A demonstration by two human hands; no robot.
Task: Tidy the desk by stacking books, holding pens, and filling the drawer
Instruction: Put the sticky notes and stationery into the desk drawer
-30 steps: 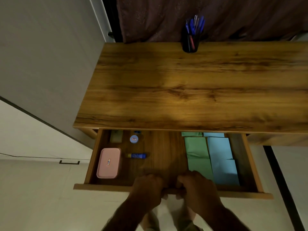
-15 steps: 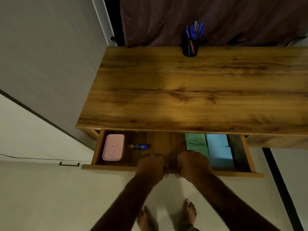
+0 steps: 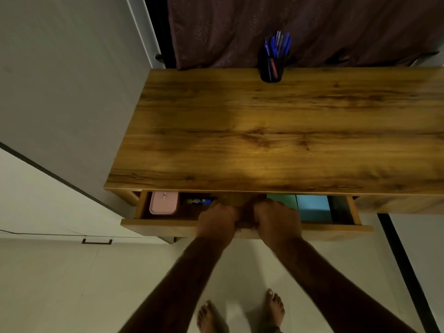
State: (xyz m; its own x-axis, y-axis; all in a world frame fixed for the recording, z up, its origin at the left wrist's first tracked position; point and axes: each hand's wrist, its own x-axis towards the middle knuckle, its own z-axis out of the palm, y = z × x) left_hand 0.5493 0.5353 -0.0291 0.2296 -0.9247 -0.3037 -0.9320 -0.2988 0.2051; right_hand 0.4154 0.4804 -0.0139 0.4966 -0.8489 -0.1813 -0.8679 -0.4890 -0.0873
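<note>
A wooden drawer point(image 3: 163, 228) sticks out a little from under the desk top point(image 3: 276, 131). My left hand point(image 3: 217, 219) and my right hand point(image 3: 276, 218) grip its front edge side by side at the middle. Inside, a pink box point(image 3: 163, 205) lies at the left, a blue glue stick point(image 3: 200, 201) beside it, and a green book point(image 3: 282, 199) and a light blue book point(image 3: 313, 207) at the right. A black pen holder point(image 3: 272, 68) with several blue pens stands at the desk's far edge.
A grey wall or cabinet panel point(image 3: 67, 80) runs along the desk's left side. A dark curtain point(image 3: 312, 27) hangs behind the desk. My bare feet point(image 3: 240, 313) stand on the pale tiled floor below the drawer.
The drawer has slid inward under the desk top, and both hands moved with it. Less of its contents shows; the round item and green item at the back are now hidden.
</note>
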